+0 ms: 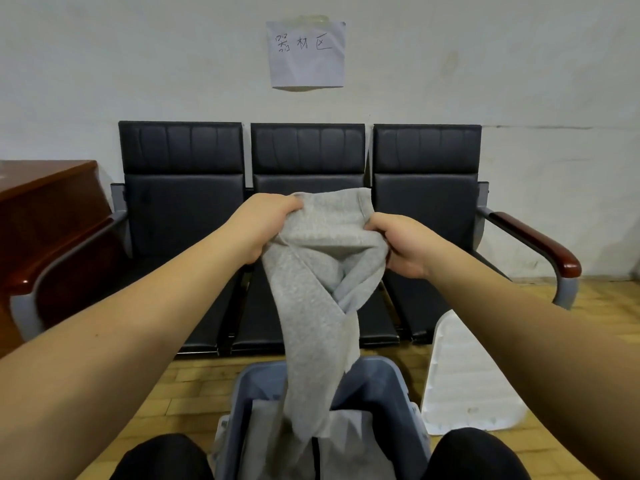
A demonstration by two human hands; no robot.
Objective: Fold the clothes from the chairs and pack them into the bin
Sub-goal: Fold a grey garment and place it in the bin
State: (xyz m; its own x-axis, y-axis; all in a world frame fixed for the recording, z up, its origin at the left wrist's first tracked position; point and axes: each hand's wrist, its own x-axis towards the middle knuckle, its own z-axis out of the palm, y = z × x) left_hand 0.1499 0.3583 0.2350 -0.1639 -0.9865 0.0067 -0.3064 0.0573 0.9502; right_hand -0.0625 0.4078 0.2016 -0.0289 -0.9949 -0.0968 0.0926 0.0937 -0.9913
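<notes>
A grey knit garment (pixel 313 306) hangs in the air in front of the middle black chair (pixel 308 150). My left hand (pixel 263 230) grips its upper left part and my right hand (pixel 401 244) grips its upper right part, both with fingers curled into the fabric. The garment's lower end droops into the blue-grey bin (pixel 391 379) between my knees. Inside the bin lies a light grey piece of clothing (pixel 349 441) with a dark stripe.
Three joined black chairs stand against the white wall, with wooden armrests at the left (pixel 59 258) and right (pixel 540 244). A brown wooden desk (pixel 45 188) is at far left. A white bin lid (pixel 464 375) lies on the wooden floor to the right of the bin.
</notes>
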